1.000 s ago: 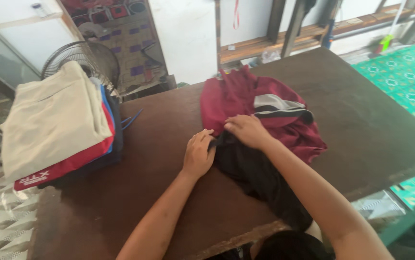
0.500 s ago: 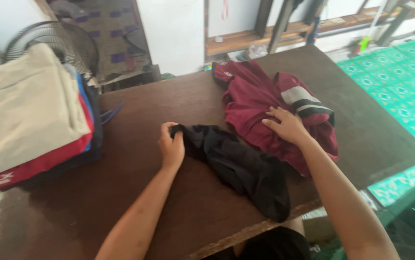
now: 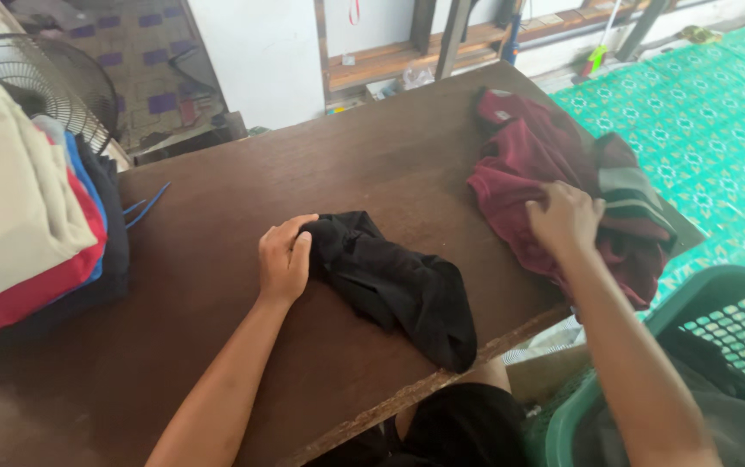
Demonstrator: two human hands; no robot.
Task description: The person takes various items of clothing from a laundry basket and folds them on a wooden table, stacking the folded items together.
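A crumpled black garment point(image 3: 398, 284) lies on the brown wooden table point(image 3: 303, 182), reaching to its near edge. My left hand point(image 3: 284, 258) grips the garment's left end, fingers curled around the cloth. To the right a maroon garment point(image 3: 537, 173) with grey and white stripes lies bunched near the table's right edge. My right hand point(image 3: 564, 218) rests on it with fingers bent into the fabric, pushing it aside.
A stack of folded clothes point(image 3: 26, 216), cream on top over red, blue and black, sits at the table's left. A fan point(image 3: 35, 78) stands behind it. A green laundry basket point(image 3: 718, 346) with clothes is at the lower right, on a green patterned floor.
My left hand has drawn the black garment leftward, fully away from the maroon one. My right hand has slid the maroon garment to the right edge of the table.
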